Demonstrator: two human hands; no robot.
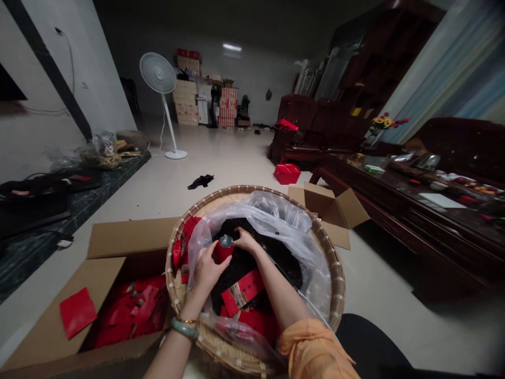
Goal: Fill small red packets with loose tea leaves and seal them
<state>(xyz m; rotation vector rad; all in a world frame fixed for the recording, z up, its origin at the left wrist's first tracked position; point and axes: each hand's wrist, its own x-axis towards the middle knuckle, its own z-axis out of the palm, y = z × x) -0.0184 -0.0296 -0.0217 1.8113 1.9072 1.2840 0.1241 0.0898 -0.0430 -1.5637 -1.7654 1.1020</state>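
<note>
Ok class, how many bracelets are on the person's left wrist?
2: a thin gold bracelet nearest the left hand, and a pale green bangle just behind it, toward the elbow. Another could be hidden under the wrist.

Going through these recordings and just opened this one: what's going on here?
A person sits over a round woven bamboo tray, both hands inside a clear plastic bag. The left hand grips a small red packet, and the right hand is at its grey top. Below lies a dark loose heap. An open cardboard box of red packets sits beside the tray.
</note>
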